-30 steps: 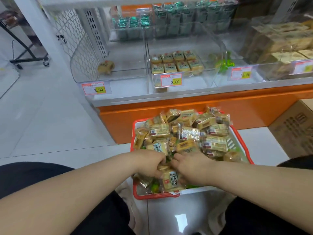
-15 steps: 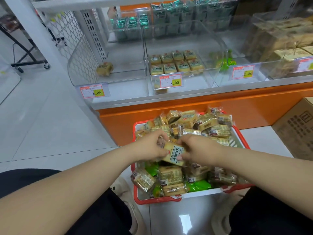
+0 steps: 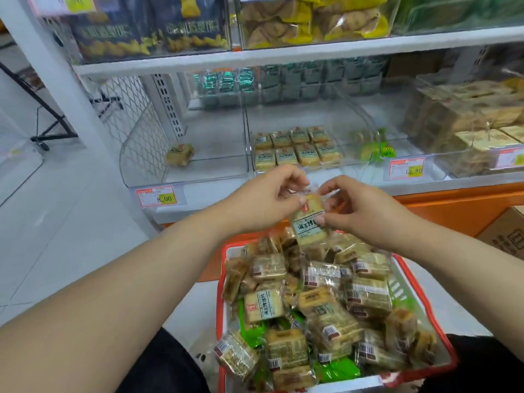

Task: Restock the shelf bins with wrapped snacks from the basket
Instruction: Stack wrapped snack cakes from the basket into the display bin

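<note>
Head view: I see my left hand [image 3: 263, 198] and right hand [image 3: 358, 207] both pinching one yellow clear-wrapped snack cake [image 3: 309, 219] above the heaped red plastic basket [image 3: 408, 268], before the clear shelf bins [image 3: 249, 165].

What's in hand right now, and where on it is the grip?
One wrapped snack, held above the basket. The left hand pinches its upper left corner; the right hand pinches its right edge.
</note>
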A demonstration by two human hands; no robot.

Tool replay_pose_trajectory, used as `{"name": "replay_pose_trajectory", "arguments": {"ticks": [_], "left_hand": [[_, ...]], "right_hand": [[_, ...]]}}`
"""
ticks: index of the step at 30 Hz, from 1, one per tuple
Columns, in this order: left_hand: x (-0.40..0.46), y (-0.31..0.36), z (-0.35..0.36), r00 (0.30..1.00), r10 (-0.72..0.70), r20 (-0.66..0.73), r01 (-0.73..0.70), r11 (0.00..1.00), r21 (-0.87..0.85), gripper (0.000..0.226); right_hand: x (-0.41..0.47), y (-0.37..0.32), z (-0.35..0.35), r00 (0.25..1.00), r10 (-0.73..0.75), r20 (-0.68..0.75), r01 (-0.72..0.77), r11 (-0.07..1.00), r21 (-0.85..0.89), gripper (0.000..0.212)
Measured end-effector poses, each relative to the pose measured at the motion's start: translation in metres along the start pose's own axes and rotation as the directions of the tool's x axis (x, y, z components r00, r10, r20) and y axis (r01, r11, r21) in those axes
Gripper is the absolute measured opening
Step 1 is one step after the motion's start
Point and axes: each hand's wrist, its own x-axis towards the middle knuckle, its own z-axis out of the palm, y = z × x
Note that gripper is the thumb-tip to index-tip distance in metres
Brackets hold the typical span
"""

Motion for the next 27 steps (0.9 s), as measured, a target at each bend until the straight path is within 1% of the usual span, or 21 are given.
{"name": "replay_pose_trajectory", "arguments": {"ticks": [2, 3, 4, 5, 6, 7, 9, 11, 12, 14, 16, 18, 20, 22, 25, 27], "left_hand": [[0.018, -0.002, -0.015, 0.998, 0.038, -0.045, -0.031, 0.988, 0.149, 0.019], [0.026, -0.006, -0.024, 0.995, 0.051, -0.080, -0.028, 0.962, 0.272, 0.023], [0.034, -0.012, -0.033, 0.991, 0.058, -0.119, -0.005, 0.913, 0.408, 0.028], [0.041, -0.020, -0.042, 0.985, 0.047, -0.166, 0.044, 0.861, 0.506, 0.034], [0.046, -0.026, -0.050, 0.975, 0.013, -0.221, 0.110, 0.836, 0.538, 0.039], [0.052, -0.030, -0.057, 0.961, -0.036, -0.275, 0.177, 0.843, 0.508, 0.045], [0.060, -0.035, -0.064, 0.934, -0.130, -0.334, 0.254, 0.898, 0.360, 0.060], [0.066, -0.040, -0.065, 0.934, -0.206, -0.293, 0.286, 0.921, 0.266, 0.071], [0.068, -0.043, -0.064, 0.940, -0.233, -0.248, 0.297, 0.918, 0.263, 0.074], [0.069, -0.051, -0.060, 0.949, -0.255, -0.186, 0.303, 0.900, 0.313, 0.078], [0.071, -0.058, -0.059, 0.948, -0.249, -0.199, 0.305, 0.887, 0.347, 0.079], [0.073, -0.061, -0.060, 0.946, -0.231, -0.227, 0.302, 0.883, 0.360, 0.078], [0.075, -0.063, -0.060, 0.948, -0.217, -0.233, 0.291, 0.885, 0.362, 0.077], [0.077, -0.064, -0.060, 0.951, -0.204, -0.234, 0.277, 0.896, 0.347, 0.076], [0.078, -0.066, -0.060, 0.950, -0.209, -0.232, 0.278, 0.904, 0.324, 0.078], [0.079, -0.067, -0.060, 0.951, -0.208, -0.229, 0.274, 0.911, 0.309, 0.079]], "right_hand": [[0.013, -0.003, -0.015, 0.998, 0.050, -0.032, -0.047, 0.997, 0.067, 0.036], [0.021, -0.003, -0.023, 0.996, 0.073, -0.056, -0.066, 0.991, 0.119, 0.035], [0.032, -0.003, -0.032, 0.992, 0.095, -0.087, -0.077, 0.978, 0.192, 0.034], [0.044, -0.004, -0.041, 0.986, 0.118, -0.118, -0.081, 0.958, 0.277, 0.032], [0.059, -0.003, -0.049, 0.979, 0.143, -0.144, -0.085, 0.932, 0.352, 0.030], [0.074, -0.003, -0.056, 0.973, 0.169, -0.159, -0.091, 0.908, 0.409, 0.028], [0.107, 0.000, -0.063, 0.968, 0.207, -0.139, -0.122, 0.880, 0.458, 0.026], [0.138, 0.002, -0.060, 0.967, 0.247, -0.059, -0.203, 0.892, 0.405, 0.024], [0.152, 0.004, -0.056, 0.961, 0.276, 0.003, -0.261, 0.905, 0.337, 0.022], [0.177, 0.011, -0.045, 0.926, 0.353, 0.133, -0.368, 0.923, 0.111, 0.015], [0.196, 0.022, -0.033, 0.874, 0.433, 0.220, -0.424, 0.901, -0.087, 0.012], [0.208, 0.030, -0.022, 0.828, 0.498, 0.258, -0.463, 0.867, -0.186, 0.009], [0.214, 0.032, -0.014, 0.796, 0.535, 0.281, -0.482, 0.843, -0.239, 0.009], [0.218, 0.035, -0.007, 0.789, 0.539, 0.296, -0.483, 0.841, -0.245, 0.013], [0.222, 0.037, 0.001, 0.796, 0.506, 0.334, -0.463, 0.863, -0.203, 0.019], [0.224, 0.037, 0.006, 0.825, 0.447, 0.347, -0.396, 0.894, -0.209, 0.019]]}}
